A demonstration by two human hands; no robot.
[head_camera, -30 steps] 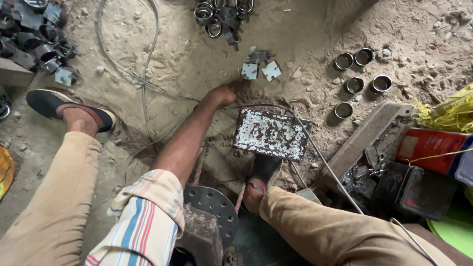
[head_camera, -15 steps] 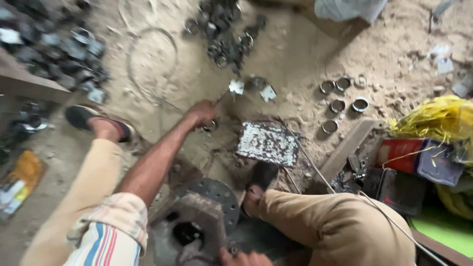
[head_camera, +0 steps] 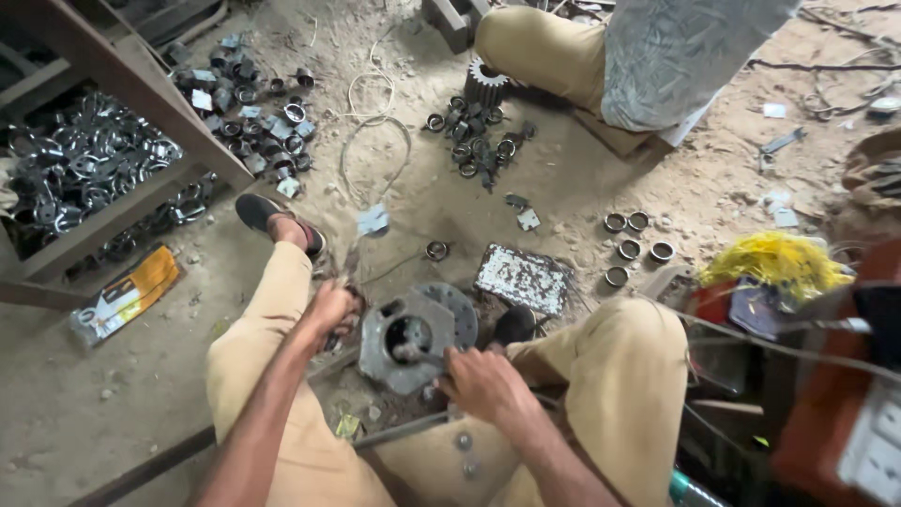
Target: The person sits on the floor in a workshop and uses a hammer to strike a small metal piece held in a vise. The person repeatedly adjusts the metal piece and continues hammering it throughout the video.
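Down on the dirt floor, the round metal housing point(head_camera: 413, 336) sits between the person's knees, dead centre. The right hand point(head_camera: 481, 383) comes in from five o'clock of it, fingers curled around a thin rod point(head_camera: 418, 354) that pokes into the housing's central hole. The left hand point(head_camera: 330, 310) is at nine o'clock of the housing, closed against its edge; what it grips, if anything, I cannot tell. At two o'clock of the housing lies a speckled flat plate point(head_camera: 523, 278), just beside a dark shoe point(head_camera: 514, 324). Further out at two o'clock, five short rings point(head_camera: 630, 249) stand on the sand. At twelve o'clock, a single ring point(head_camera: 437, 250), and beyond it a heap of rings point(head_camera: 477, 141) by a toothed gear point(head_camera: 486, 83). Another person's bent leg point(head_camera: 549, 52) is up there too. At ten o'clock, a rack point(head_camera: 84, 174) full of metal parts. Yellow cord point(head_camera: 774, 263) bunches at three o'clock.
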